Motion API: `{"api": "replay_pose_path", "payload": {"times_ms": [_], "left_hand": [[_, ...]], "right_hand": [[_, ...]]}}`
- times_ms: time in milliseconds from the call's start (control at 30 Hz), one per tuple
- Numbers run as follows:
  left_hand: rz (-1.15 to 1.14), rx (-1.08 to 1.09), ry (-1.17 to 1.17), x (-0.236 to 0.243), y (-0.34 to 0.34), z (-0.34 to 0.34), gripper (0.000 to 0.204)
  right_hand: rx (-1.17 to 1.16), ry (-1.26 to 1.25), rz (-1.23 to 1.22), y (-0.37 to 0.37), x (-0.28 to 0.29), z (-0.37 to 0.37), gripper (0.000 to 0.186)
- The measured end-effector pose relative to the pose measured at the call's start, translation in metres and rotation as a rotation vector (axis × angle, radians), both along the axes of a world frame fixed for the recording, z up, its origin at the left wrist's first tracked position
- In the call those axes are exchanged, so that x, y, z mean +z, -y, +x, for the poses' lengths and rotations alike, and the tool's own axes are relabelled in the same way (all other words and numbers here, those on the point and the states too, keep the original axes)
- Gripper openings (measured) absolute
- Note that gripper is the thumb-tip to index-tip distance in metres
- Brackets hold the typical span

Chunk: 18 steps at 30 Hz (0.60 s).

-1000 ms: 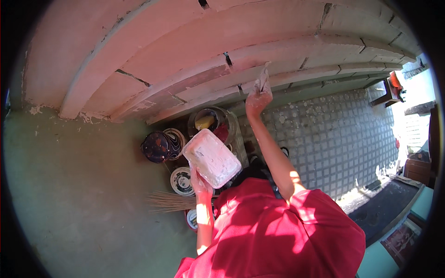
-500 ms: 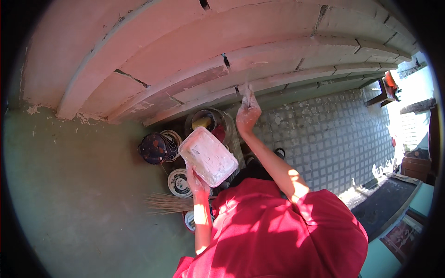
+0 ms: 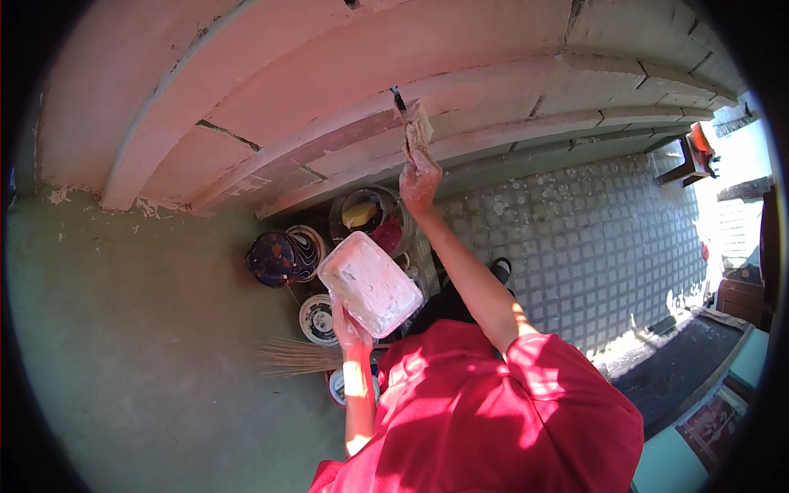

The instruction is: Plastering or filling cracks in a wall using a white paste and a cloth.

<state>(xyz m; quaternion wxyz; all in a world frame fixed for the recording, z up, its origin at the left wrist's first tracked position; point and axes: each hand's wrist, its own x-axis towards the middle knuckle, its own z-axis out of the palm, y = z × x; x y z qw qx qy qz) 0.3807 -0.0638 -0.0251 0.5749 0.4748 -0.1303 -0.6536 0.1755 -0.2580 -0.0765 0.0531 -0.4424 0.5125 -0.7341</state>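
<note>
My left hand [image 3: 352, 330] grips a shallow white plastic tub [image 3: 371, 283] by its near left side, its fingers partly hidden beneath. Pinkish-white paste coats the tub's inside. Out ahead, my right hand [image 3: 421, 186] is closed round a pale, paste-smeared flat tool [image 3: 417, 140]; its exact kind is hard to make out. The tool's far end is at the pinkish wall [image 3: 485, 94], close to a dark upright gap [image 3: 399, 99] between the wall's raised bands. Whether it touches the surface cannot be told.
Below the tub stand a bucket [image 3: 337, 218] with a yellow sponge-like block [image 3: 358, 215], a dark spattered pail [image 3: 271, 259], and a round white lid [image 3: 317, 319]. Broom bristles [image 3: 300, 358] lie near my left forearm. Patterned tiles [image 3: 575, 238] stretch right toward a wooden stand [image 3: 686, 168].
My right hand has moved left and slightly upward along the wall, and the tool's broad face now shows. The tub in my left hand has shifted only slightly.
</note>
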Motion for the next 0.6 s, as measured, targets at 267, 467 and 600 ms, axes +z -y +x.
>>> {"api": "replay_pose_path", "payload": {"times_ms": [267, 467, 600], "left_hand": [[-0.007, 0.028, 0.034, 0.001, -0.003, 0.004, 0.045], [0.020, 0.030, 0.044, -0.006, -0.009, 0.003, 0.045], [0.018, 0.015, 0.061, -0.004, -0.008, 0.006, 0.046]], "right_hand": [[-0.250, -0.016, 0.045, -0.016, 0.010, -0.068, 0.040], [-0.067, -0.095, 0.041, 0.004, -0.023, -0.038, 0.050], [0.077, -0.240, 0.034, -0.020, -0.025, -0.024, 0.050]]}}
